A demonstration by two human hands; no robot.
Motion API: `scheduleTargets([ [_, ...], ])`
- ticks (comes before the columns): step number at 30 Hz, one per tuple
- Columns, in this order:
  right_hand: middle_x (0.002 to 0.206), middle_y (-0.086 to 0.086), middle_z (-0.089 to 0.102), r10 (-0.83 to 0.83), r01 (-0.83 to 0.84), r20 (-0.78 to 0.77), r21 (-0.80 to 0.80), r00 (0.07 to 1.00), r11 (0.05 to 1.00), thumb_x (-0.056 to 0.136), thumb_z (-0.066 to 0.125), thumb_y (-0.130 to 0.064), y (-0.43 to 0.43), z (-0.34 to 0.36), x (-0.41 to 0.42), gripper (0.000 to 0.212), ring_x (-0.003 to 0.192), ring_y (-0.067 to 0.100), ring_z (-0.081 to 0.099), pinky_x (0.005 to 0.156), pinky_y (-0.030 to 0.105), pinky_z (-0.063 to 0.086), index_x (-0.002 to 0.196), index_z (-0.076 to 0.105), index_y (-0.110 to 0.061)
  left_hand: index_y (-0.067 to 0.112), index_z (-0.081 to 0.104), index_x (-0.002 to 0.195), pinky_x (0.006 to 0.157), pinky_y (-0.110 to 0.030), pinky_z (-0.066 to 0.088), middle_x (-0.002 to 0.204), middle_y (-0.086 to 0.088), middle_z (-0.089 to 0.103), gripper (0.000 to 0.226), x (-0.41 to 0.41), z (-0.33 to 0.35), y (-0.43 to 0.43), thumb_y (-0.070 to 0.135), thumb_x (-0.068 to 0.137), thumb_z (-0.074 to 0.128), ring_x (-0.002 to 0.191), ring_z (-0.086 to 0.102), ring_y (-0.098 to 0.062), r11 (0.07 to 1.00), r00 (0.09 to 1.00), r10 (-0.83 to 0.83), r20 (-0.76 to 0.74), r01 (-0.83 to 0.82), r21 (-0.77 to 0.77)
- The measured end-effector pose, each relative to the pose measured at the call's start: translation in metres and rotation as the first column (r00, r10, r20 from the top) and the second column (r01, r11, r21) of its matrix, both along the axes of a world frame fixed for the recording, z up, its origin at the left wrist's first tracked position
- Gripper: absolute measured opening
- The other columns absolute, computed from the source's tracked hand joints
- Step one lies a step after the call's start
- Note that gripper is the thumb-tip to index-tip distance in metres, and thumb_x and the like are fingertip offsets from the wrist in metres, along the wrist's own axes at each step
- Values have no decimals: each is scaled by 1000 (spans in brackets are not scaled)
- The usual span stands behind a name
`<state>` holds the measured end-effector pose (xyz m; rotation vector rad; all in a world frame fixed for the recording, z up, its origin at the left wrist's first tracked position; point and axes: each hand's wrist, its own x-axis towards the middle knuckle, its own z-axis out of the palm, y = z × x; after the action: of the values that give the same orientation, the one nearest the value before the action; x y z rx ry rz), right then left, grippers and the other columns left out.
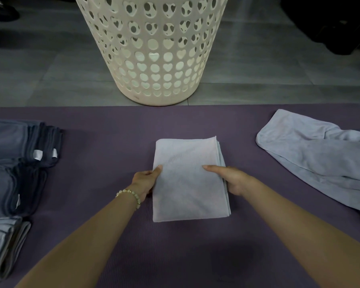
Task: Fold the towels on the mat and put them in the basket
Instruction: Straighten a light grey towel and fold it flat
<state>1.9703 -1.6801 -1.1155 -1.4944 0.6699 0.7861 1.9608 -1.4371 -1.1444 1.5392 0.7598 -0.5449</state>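
Left hand (146, 181), right hand (234, 180): towel (187, 196) edges

left hand (146, 180): bare forearm reaches in from lower left, thumb on top, fingers tucked under, pinching left edge of folded pale lilac cloth towel (187, 190) | right hand (235, 179): bare forearm from lower right, same pinch on right edge

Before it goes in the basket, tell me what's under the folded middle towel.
The purple mat shows all round the folded towel, so presumably under it. The left hand and right hand grip its sides; fingers beneath are covered.
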Motion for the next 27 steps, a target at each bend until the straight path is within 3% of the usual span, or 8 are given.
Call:
scheduleTargets([
  [2,113,8,69,-3,6,-47,73,999,997,60,82,-32,-3,1,-2,69,105,24,65,90,38,52,121,61,-8,5,63,107,83,-30,48,110,-7,63,39,1,5,2,38,87,64,95,59,-19,998,999,-16,-45,13,-54],
  [4,114,8,70,-6,13,-58,121,998,993,61,80,-37,-6,4,-1,66,107,24,65,96,40,49,119,63,-12,6,58,118,81,-29,48,111,-3,63,47,4,15,5,42,88,60,96,59,-16,984,992,-82,-101,64,-165],
  [8,112,6,70,-40,39,-1,176,999,984,75,73,-42,-6,19,13,48,102,20,66,82,34,52,115,64,-15,12,57,120,75,-27,49,113,0,64,43,23,39,12,45,92,51,98,60,-14,944,984,-168,-67,141,-300],
  [13,113,4,70,-127,92,261,141,957,986,83,69,-37,12,55,58,48,100,15,66,88,29,50,121,61,-8,10,58,121,89,-30,45,121,-2,62,46,72,85,5,46,94,50,103,58,-17,993,967,-73,246,94,-73],
  [18,106,-4,69,-140,157,502,9,854,988,83,69,-42,24,67,57,39,96,9,64,77,19,49,111,61,-15,14,62,102,64,-9,44,99,6,63,35,72,106,10,46,92,52,88,59,-7,989,881,-135,453,89,122],
  [22,107,-1,71,-74,109,483,-45,872,993,84,67,-39,16,34,-3,36,97,8,67,82,22,52,109,67,-13,12,66,98,63,-9,43,97,1,64,31,15,71,14,39,95,51,91,56,-10,968,904,-218,367,152,200],
  [25,88,-2,72,31,23,393,-132,919,991,85,65,-39,6,16,-51,35,74,2,67,60,12,49,98,70,-6,14,67,97,67,-13,43,97,3,66,35,-36,44,21,44,94,49,87,59,-7,942,927,-322,194,294,159],
  [27,79,5,69,101,-36,343,-191,934,981,85,63,-43,3,10,-68,43,64,8,62,53,15,46,90,71,-2,11,69,99,68,-13,42,99,1,68,46,-55,32,28,51,92,47,86,60,-8,918,923,-376,80,360,164],
])
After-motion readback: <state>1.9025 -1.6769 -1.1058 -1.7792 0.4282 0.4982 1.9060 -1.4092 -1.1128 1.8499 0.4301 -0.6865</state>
